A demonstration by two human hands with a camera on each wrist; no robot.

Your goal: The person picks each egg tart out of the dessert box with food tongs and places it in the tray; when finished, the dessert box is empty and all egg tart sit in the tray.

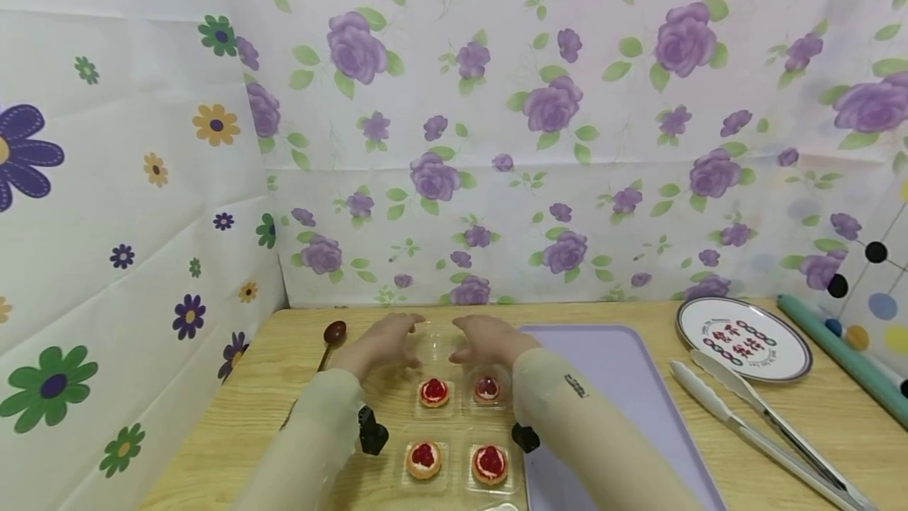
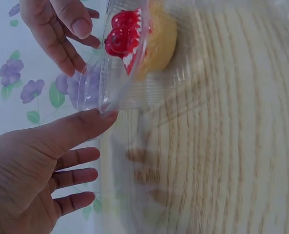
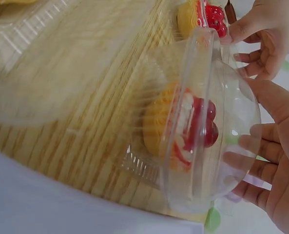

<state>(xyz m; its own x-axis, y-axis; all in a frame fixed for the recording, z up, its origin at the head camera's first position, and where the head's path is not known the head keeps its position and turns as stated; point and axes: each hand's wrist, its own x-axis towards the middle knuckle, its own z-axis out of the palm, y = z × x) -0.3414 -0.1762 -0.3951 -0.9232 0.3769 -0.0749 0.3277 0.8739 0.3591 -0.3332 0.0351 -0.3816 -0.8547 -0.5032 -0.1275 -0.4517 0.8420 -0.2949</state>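
My left hand [image 1: 388,343] is at the back of several small tarts in clear plastic boxes. Its thumb lies on the rim of a clear lid [image 1: 434,341], which stands raised from the box of the back-left tart [image 1: 434,393]; this red-topped tart [image 2: 129,41] shows close in the left wrist view. The index finger is hidden behind the thumb. Across the lid, my right hand [image 1: 489,340] has its fingers loosely bent and parted, nothing gripped between them. In the right wrist view, its fingers show through a domed lid [image 3: 232,131] over the back-right tart [image 3: 183,124].
Two front tarts [image 1: 423,460] sit in boxes nearer me. A lilac tray [image 1: 589,361] lies under the right forearm. Metal tongs [image 1: 766,432] and a printed plate [image 1: 743,337] are on the right. A dark spoon [image 1: 335,332] lies beyond the left wrist; floral sheets wall the table.
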